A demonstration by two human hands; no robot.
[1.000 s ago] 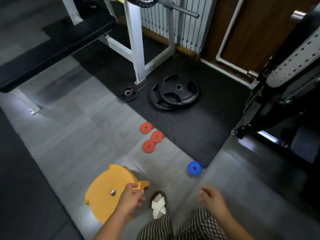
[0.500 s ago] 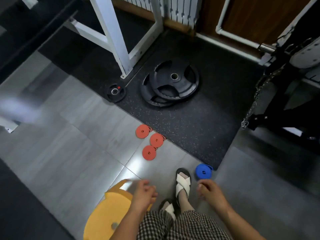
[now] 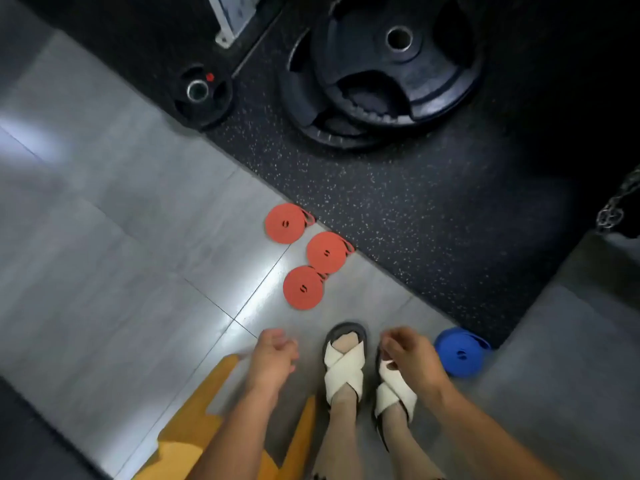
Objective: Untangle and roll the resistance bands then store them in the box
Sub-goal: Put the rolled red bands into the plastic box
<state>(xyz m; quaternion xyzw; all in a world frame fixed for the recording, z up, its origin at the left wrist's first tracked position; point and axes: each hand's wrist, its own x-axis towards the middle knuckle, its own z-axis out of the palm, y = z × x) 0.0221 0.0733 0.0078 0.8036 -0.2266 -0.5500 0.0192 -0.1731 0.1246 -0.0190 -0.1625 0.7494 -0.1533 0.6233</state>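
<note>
Most of the view is taken up by the grey tiled floor (image 3: 121, 220) and the speckled rubber mat (image 3: 415, 209) beyond it, on which two large weight plates (image 3: 398, 74) are stacked. A yellow stool (image 3: 194, 445) is seen at the lower edge, and a small weight plate (image 3: 201, 95) lies at the mat's corner. Both hands are held low over the sandalled feet: the left hand (image 3: 273, 355) is blurred but appears loosely curled and empty, and the right hand (image 3: 412, 355) is likewise loosely curled, with nothing seen in it. The blue band (image 3: 459, 355) lies rolled just beside the right hand, at the mat's edge. Three red bands (image 3: 284, 223) are rolled flat on the tiles ahead of the feet, near one another, each with a short loose tail. No box is in view, so storing is judged to be what remains. A roll could spring open if it were lifted by its rim or tail alone, and several gathered at once might slip and uncoil.
</note>
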